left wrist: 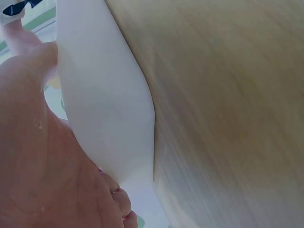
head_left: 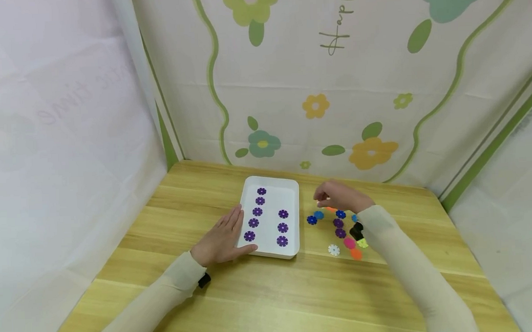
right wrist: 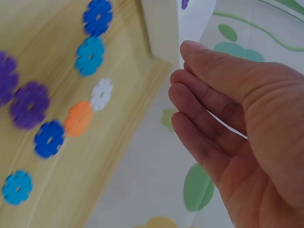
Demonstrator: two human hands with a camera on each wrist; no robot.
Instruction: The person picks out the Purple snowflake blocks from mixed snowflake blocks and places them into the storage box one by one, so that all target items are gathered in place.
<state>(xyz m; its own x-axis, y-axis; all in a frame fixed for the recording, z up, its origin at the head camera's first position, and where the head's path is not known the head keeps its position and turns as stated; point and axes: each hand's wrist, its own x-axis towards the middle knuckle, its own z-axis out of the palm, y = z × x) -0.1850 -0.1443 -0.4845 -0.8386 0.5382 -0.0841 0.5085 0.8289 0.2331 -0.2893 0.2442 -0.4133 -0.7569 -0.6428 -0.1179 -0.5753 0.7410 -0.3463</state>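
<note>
A white tray (head_left: 271,249) lies on the table with purple flower-shaped discs (head_left: 257,211) inside: several in a column along its left side, three down the right. My left hand (head_left: 222,238) rests on the tray's near left corner, fingers straight along the left rim and thumb over the near rim. In the left wrist view, the palm sits against the tray's outer wall (left wrist: 107,99). My right hand (head_left: 339,196) hovers above loose discs right of the tray. Its fingers (right wrist: 204,133) are loosely bent, thumb near the index finger, with nothing visible between them.
Loose discs to the tray's right include dark blue (head_left: 312,220), purple (head_left: 340,233), pink (head_left: 350,243), orange (head_left: 356,254), white (head_left: 334,250) and yellow (head_left: 362,243) ones. A printed fabric wall (head_left: 286,102) rises behind the wooden table (head_left: 270,293).
</note>
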